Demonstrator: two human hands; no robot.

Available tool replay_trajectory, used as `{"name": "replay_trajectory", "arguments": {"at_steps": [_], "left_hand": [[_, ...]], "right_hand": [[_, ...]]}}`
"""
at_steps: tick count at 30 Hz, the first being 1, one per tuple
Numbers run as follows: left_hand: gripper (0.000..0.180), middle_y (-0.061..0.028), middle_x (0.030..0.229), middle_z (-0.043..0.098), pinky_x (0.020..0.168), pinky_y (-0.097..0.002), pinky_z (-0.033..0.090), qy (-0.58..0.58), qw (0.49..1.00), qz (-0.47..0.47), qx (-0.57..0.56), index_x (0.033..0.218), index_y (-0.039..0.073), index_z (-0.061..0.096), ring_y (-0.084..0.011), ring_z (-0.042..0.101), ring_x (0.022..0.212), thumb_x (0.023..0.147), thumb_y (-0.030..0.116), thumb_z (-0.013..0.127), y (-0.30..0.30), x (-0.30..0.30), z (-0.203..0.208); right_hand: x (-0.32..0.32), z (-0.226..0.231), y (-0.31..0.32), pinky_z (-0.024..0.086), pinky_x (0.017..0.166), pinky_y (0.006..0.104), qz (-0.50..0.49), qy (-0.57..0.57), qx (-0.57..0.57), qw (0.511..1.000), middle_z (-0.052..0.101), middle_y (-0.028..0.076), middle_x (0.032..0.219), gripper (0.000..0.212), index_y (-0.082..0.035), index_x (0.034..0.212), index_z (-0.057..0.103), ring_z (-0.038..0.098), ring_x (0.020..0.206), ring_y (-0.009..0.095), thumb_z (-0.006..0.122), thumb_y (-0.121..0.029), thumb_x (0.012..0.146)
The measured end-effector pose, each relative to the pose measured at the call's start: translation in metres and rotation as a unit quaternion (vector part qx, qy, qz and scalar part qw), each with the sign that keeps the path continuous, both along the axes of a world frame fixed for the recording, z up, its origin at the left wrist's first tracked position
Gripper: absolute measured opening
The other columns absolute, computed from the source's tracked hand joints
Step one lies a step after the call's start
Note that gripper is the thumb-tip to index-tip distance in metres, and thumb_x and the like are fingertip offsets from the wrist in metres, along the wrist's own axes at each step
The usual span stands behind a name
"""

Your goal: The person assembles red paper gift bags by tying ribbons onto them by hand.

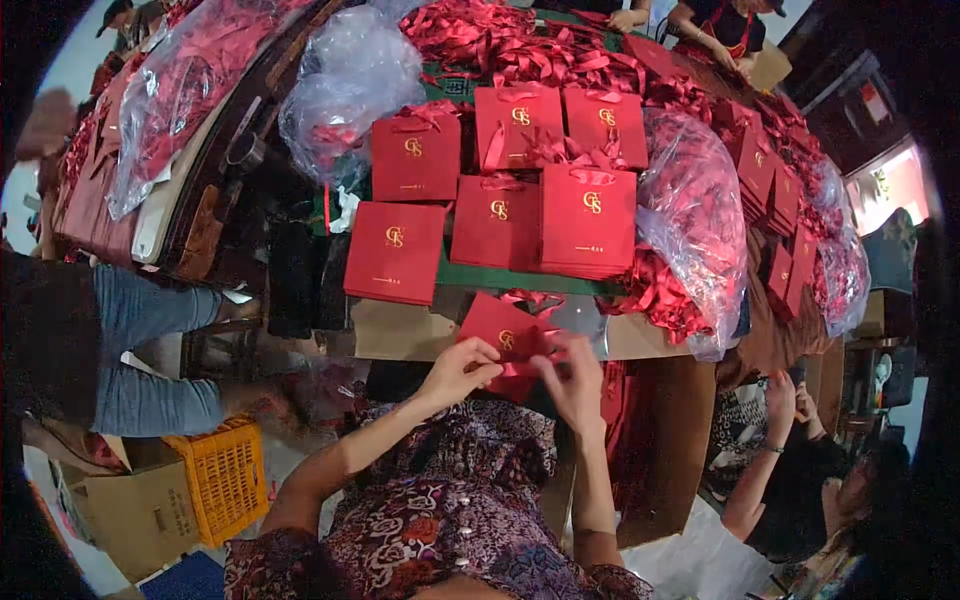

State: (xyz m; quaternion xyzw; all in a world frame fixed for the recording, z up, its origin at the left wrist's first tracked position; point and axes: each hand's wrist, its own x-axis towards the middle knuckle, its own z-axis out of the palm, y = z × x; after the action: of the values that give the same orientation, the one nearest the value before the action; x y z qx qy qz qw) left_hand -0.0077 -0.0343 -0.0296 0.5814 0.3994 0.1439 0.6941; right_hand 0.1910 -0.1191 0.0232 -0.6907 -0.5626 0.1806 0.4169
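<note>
A small red paper gift bag (492, 322) with gold print lies tilted at the table's near edge, in front of me. My left hand (462, 372) is closed in a pinch at the bag's near left side. A short stretch of shiny red ribbon (516, 370) runs between my two hands, below the gold print. At the bag's right side, my right hand (574, 384) has its thumb and fingers bent around the ribbon's other end; its fingertips are slightly blurred. Another ribbon loop (532, 298) rises from the bag's far edge.
Stacks of matching red bags (395, 252) stand just beyond, with loose red ribbons (520, 45) heaped behind. Clear plastic sacks (690, 220) of ribbon flank them. A yellow crate (225, 480) and cardboard box (140, 515) sit at lower left. Other people work around the table.
</note>
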Motion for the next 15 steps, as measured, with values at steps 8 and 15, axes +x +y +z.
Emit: {"name": "replay_trajectory", "arguments": {"at_steps": [8,15], "left_hand": [[0.019,-0.0038,0.091,0.068,0.069,-0.0243,0.052,-0.047,0.994,0.019,-0.093,0.107,0.002,0.056,-0.0095,0.063,0.081,0.094,0.011,0.067,0.007,0.005,0.009],[0.011,-0.0026,0.089,0.066,0.07,-0.0239,0.052,-0.062,0.997,-0.001,-0.044,0.103,0.002,0.058,-0.0079,0.061,0.081,0.096,0.01,0.063,0.008,-0.001,0.004]], "right_hand": [[-0.021,-0.012,0.009,0.054,0.068,0.0395,0.13,-0.009,-0.022,0.991,0.065,0.012,0.091,0.025,-0.005,0.104,0.065,0.067,0.081,0.033,0.075,-0.013,0.082],[-0.023,-0.011,0.011,0.053,0.066,0.0388,0.119,0.026,-0.04,0.992,0.064,0.012,0.087,0.015,-0.004,0.097,0.067,0.066,0.077,0.032,0.073,-0.01,0.084]]}}
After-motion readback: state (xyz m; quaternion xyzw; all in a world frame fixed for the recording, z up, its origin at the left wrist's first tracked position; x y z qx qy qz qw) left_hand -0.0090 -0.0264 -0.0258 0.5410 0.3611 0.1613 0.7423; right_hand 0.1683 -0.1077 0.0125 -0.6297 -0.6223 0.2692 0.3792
